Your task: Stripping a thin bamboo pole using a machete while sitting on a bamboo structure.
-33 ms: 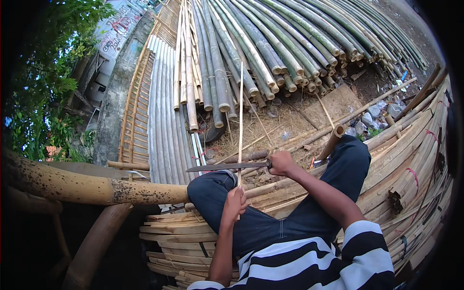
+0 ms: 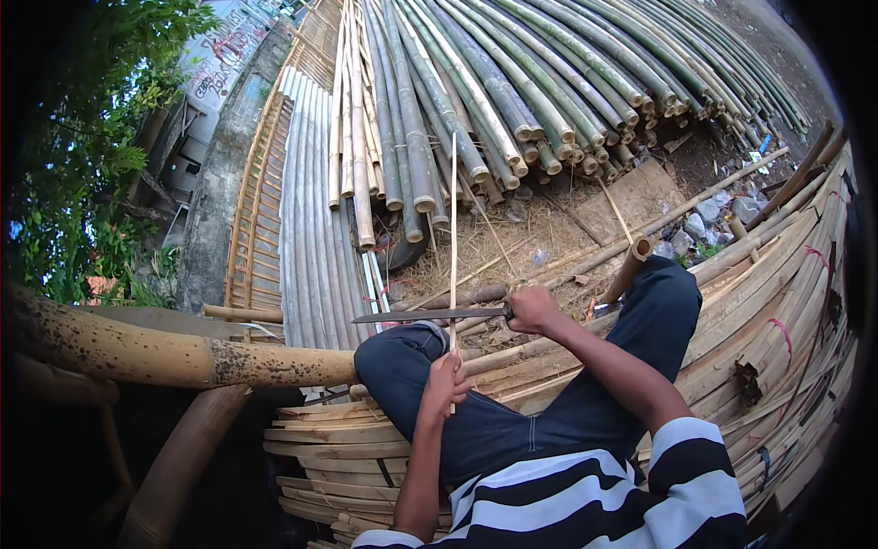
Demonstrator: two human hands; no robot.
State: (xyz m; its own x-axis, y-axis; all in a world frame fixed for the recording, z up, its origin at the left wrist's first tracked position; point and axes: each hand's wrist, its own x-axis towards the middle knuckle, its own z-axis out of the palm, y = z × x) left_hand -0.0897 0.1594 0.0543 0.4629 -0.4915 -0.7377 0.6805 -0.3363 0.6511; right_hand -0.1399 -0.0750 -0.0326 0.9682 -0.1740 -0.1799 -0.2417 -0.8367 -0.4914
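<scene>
My left hand point(image 2: 444, 381) is closed around the lower part of a thin pale bamboo strip point(image 2: 454, 220). The strip points away from me, and its short tail end shows below my fist. In my right hand point(image 2: 533, 309) is the dark handle of a long-bladed knife point(image 2: 412, 317). The blade lies sideways across the strip, just beyond my left hand, and its tip reaches left over my knee. Whether the edge bites into the strip is too fine to tell.
Split bamboo slats point(image 2: 338, 448) lie beneath and beside me. A thick spotted bamboo pole point(image 2: 274, 364) ends at my left knee; a cut bamboo tube point(image 2: 631, 265) stands by my right one. Stacked bamboo poles point(image 2: 494, 82), corrugated sheeting point(image 2: 306, 201) and a bamboo ladder point(image 2: 256, 210) lie ahead.
The bamboo strip has slid slightly toward me under the blade, so its far tip sits closer. My right hand and the knife look nearly still.
</scene>
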